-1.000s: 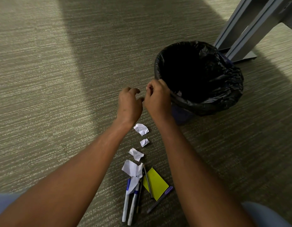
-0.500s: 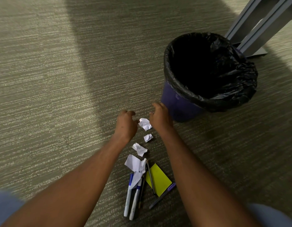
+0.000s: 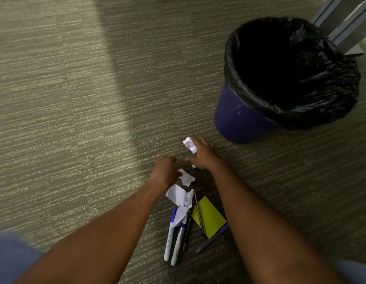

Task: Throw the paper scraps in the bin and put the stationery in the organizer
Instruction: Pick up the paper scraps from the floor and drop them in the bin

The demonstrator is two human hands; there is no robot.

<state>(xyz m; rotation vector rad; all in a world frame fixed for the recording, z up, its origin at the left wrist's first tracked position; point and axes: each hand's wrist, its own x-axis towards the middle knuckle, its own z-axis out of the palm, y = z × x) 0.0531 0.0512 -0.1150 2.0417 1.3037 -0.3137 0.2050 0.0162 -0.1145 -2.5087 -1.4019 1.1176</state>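
Right hand (image 3: 202,153) splayed open over a crumpled scrap (image 3: 189,144), nothing gripped yet. Left hand (image 3: 164,173) curled, fingertips at another scrap (image 3: 187,178); grasp unclear. Bin (image 3: 239,119) stands near for quick drops.

Small scrap (image 3: 194,166) mostly hidden under right hand (image 3: 202,154).

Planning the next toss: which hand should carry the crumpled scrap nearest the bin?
Probably the right hand. Its fingers already touch the crumpled scrap, and it lies on the bin's side. The left hand sits farther back, by another scrap.
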